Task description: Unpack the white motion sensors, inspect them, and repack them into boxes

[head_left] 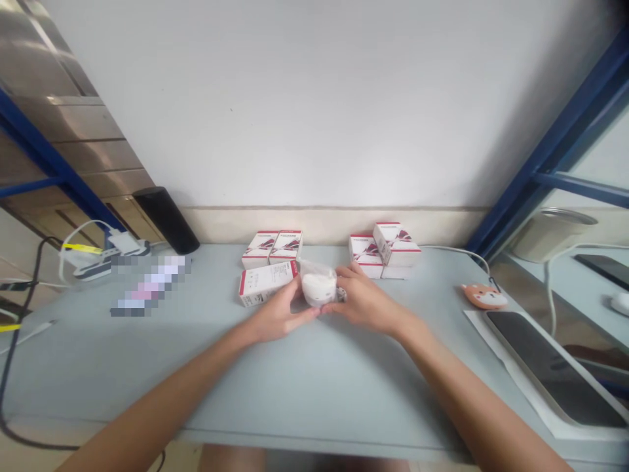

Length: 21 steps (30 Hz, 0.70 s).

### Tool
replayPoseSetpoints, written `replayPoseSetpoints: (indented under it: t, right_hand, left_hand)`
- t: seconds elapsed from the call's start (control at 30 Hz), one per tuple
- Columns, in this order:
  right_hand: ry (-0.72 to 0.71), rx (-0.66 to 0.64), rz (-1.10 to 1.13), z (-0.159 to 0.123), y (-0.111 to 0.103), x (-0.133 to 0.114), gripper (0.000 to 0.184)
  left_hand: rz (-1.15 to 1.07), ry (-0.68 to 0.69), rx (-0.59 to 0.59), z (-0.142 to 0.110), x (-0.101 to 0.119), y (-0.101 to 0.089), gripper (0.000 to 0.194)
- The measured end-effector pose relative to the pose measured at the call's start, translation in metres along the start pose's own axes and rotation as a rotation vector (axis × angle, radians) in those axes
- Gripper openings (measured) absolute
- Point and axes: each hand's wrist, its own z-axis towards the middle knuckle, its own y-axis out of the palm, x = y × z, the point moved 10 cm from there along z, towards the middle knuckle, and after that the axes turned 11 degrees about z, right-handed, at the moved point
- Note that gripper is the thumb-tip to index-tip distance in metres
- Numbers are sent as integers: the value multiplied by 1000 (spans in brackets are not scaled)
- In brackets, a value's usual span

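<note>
My left fingers (301, 320) and right fingers (339, 307) are clamped on either side of a rounded white piece (318, 290) in plastic wrap, near the middle of the table (314, 380). The wrap's loose end points up and slightly left, the rounded body down toward me; I cannot tell its long axis. Just beside my left fingers, a red-ended carton (265, 283) lies lengthwise from left to right.

No text readable; print (289, 236) on red-and-white boxes (401, 254) too small, blurred.
</note>
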Motion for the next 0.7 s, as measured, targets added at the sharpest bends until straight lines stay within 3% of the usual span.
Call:
replayPoseSetpoints:
  t: [0.1,0.23,0.43,0.7]
  right_hand:
    - [12,5,-18,0,1,-1,28]
    - [28,-4,-38,1,3,-5,29]
    - [62,-34,-126,-1,10,-2,17]
    - [66,-25,-85,-3,14,1,11]
  left_hand:
    - [-168,9,12,4,5,1,61]
    - [-267,-25,44,9,-6,2,58]
    - [-192,-50,-4,10,-21,6,70]
    - [-61,-97,-36,9,-25,9,69]
